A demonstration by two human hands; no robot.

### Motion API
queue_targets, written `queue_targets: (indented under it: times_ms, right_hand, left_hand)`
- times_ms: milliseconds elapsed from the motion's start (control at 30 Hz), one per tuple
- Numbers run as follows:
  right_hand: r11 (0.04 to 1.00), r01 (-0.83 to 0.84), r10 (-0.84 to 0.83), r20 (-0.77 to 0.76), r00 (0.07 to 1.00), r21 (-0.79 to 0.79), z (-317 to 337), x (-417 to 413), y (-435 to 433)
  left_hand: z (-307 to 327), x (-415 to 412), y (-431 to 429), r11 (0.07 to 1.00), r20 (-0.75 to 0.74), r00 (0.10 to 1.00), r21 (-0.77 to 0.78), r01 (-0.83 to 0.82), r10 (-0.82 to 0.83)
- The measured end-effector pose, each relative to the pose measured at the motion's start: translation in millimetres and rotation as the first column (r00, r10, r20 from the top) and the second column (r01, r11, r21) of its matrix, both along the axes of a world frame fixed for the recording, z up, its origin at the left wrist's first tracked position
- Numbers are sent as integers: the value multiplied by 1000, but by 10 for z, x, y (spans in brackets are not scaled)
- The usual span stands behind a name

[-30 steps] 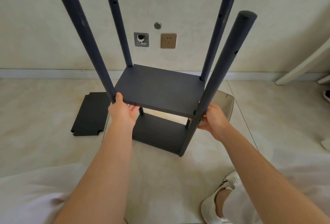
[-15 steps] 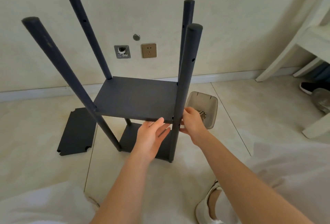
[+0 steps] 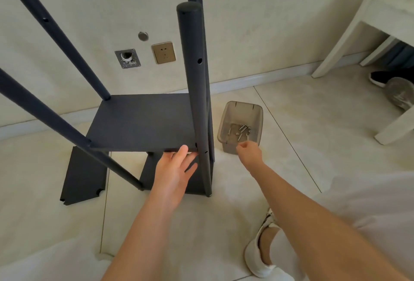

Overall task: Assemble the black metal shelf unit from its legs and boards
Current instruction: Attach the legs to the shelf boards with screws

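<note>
The half-built shelf unit (image 3: 143, 124) stands on the tiled floor close to the wall, its four legs pointing up, with one lower board (image 3: 149, 168) at floor level and a raised board (image 3: 134, 115) partway up, while a third loose board (image 3: 83, 175) lies flat on the tiles just to its left. It looks stiff and fairly light for its size, thin metal that should not flex, but top-heavy and prone to rocking on the smooth floor, and the painted tubes are likely a little slippery. The safest holds are low on a leg near a joint or under a board's edge, not at the free tops of the legs. The left hand (image 3: 173, 175) is spread with straight fingers under the front edge of the raised board, thumb against that edge, propping it beside the near right leg (image 3: 194, 92), where a screw hole shows level with the board. The right hand (image 3: 248, 154) hovers at the near rim of a clear plastic tray (image 3: 224, 124) holding loose screws (image 3: 243, 129); its fingers are curled, and whether they pinch a screw cannot be told. The board probably slips if the prop is withdrawn before a screw goes in. No brand, label or legible writing shows on the shelf, the tray or the wall socket (image 3: 163, 52)
</note>
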State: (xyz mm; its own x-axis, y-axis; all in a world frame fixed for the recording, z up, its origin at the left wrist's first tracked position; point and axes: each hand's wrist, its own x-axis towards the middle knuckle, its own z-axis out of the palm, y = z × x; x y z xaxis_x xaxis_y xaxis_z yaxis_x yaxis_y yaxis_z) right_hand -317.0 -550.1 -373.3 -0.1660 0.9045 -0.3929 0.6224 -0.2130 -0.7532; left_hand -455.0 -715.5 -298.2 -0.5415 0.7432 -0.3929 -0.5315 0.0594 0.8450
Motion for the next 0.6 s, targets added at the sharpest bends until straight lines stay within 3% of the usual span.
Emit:
queue_targets:
  times_ms: [100,267,400,600]
  right_hand:
    - [984,-160,144,191,971,72,-224,-26,129]
    - [887,-451,364,450,816,101,-528,-41,281]
    - [825,-561,428,572,700,69,-657,-29,421]
    - [781,-621,396,715,576,68,-710,-5,499]
  left_hand:
    - [-34,-4,3,1000,-18,1000,13,-3,3]
    - [-62,3,11,1000,-40,999,20,-20,20]
    - [-56,13,48,999,-59,998,16,-30,31]
    - [-33,30,111,998,-47,998,33,-51,52]
